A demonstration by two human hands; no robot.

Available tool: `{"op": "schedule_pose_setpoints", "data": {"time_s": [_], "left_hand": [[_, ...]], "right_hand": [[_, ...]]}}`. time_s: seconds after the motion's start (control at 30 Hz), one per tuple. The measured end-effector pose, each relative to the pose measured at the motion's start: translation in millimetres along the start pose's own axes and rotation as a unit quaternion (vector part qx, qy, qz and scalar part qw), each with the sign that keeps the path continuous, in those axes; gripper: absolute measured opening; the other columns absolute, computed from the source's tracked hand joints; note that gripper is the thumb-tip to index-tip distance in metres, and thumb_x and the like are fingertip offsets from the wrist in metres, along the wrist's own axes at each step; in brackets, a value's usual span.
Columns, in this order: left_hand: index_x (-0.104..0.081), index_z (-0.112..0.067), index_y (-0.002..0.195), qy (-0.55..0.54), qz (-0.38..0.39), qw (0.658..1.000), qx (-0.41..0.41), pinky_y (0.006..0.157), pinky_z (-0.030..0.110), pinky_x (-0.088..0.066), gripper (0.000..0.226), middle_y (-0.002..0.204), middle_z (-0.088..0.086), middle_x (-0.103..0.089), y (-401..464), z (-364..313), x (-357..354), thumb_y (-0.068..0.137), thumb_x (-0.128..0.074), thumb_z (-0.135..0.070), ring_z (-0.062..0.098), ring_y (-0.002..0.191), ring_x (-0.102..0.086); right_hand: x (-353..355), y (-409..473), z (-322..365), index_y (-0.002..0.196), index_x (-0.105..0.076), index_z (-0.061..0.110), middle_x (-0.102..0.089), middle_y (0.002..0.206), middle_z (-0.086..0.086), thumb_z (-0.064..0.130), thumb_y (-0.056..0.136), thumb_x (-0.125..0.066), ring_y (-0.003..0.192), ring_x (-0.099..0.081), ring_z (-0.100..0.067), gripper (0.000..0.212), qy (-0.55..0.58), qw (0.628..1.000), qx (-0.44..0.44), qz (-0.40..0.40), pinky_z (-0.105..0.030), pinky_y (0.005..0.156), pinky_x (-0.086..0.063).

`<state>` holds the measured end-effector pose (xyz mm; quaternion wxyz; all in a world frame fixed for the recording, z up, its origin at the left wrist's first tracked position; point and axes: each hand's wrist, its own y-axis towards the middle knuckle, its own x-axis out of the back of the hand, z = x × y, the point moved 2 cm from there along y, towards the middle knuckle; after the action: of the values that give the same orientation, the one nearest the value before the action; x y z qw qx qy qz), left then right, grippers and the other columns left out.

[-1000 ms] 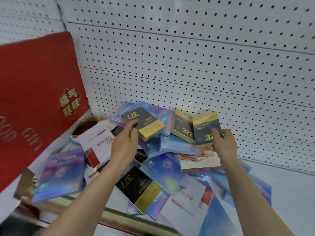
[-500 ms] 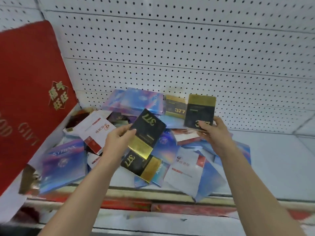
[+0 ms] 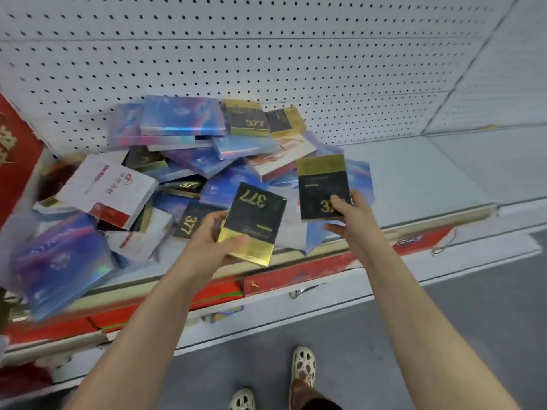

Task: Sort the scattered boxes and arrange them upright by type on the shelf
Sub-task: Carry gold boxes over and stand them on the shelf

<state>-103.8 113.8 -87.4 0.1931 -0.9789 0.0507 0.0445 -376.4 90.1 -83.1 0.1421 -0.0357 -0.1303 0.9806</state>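
Observation:
My left hand [image 3: 216,241] grips a black-and-gold "377" box [image 3: 254,214], held upside down above the shelf's front edge. My right hand [image 3: 347,216] holds a second black-and-gold "377" box [image 3: 322,187] upright, gold band on top. Behind them a jumbled pile lies on the white shelf [image 3: 414,179]: iridescent blue boxes [image 3: 182,115], a white-and-red box [image 3: 109,190], and more "377" boxes [image 3: 247,116] leaning against the pegboard.
A large red gift box [image 3: 17,155] stands at the left end. A blue box [image 3: 59,258] overhangs the front edge at left. White pegboard [image 3: 296,54] backs the shelf. Bare shelf stretches to the right of the pile. My feet [image 3: 302,365] are on grey floor below.
Both hands lifted a "377" box each from the back of the pile and drew them toward me. The view tilted down, showing the shelf front, floor and feet.

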Motion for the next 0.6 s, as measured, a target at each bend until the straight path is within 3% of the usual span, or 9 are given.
{"op": "schedule_pose_setpoints", "data": {"time_s": [0.17, 0.3, 0.4, 0.5, 0.6], "left_hand": [[-0.064, -0.014, 0.106, -0.047, 0.038, 0.997, 0.050, 0.083, 0.046, -0.054, 0.030, 0.097, 0.010, -0.070, 18, -2, -57, 0.081, -0.068, 0.002, 0.024, 0.087, -0.068], [-0.066, -0.012, 0.105, -0.063, 0.060, 0.992, 0.087, 0.059, 0.033, -0.058, 0.020, 0.079, 0.003, -0.073, 38, -1, -131, 0.085, -0.066, -0.009, 0.019, 0.069, -0.070], [-0.064, -0.019, 0.107, -0.046, 0.086, 0.988, 0.117, 0.056, 0.035, -0.058, 0.019, 0.080, 0.000, -0.074, 52, 8, -202, 0.089, -0.065, -0.021, 0.016, 0.068, -0.072], [-0.062, -0.028, 0.103, -0.023, 0.133, 0.981, 0.138, 0.053, 0.036, -0.058, 0.011, 0.084, -0.001, -0.074, 64, 20, -283, 0.092, -0.061, -0.026, 0.017, 0.070, -0.072], [-0.059, -0.030, 0.105, -0.001, 0.188, 0.970, 0.157, 0.054, 0.038, -0.058, 0.012, 0.087, -0.001, -0.074, 73, 26, -359, 0.095, -0.057, -0.024, 0.018, 0.073, -0.073]], "right_hand": [[63, -6, -4, 0.120, -0.050, 0.012, -0.062, 0.093, -0.005, 0.030, 0.103, -0.049, 0.080, -0.064, -0.019, 0.025, 0.046, 0.995, -0.012, -0.082, -0.026, 0.055, -0.053], [132, -1, -8, 0.123, -0.052, 0.013, -0.068, 0.102, -0.007, 0.043, 0.100, -0.052, 0.081, -0.067, -0.017, 0.038, 0.054, 0.988, -0.010, -0.143, -0.026, 0.059, -0.053], [198, 6, -10, 0.128, -0.052, 0.013, -0.071, 0.109, -0.008, 0.041, 0.099, -0.055, 0.086, -0.072, -0.016, 0.040, 0.070, 0.982, -0.003, -0.174, -0.029, 0.067, -0.057], [272, 10, -7, 0.128, -0.050, 0.012, -0.072, 0.104, -0.004, 0.036, 0.100, -0.056, 0.085, -0.074, -0.015, 0.038, 0.083, 0.976, -0.013, -0.200, -0.032, 0.078, -0.059], [345, 12, -2, 0.123, -0.050, 0.009, -0.072, 0.097, -0.003, 0.035, 0.101, -0.054, 0.077, -0.072, -0.011, 0.034, 0.072, 0.969, -0.022, -0.234, -0.028, 0.075, -0.058]]}}
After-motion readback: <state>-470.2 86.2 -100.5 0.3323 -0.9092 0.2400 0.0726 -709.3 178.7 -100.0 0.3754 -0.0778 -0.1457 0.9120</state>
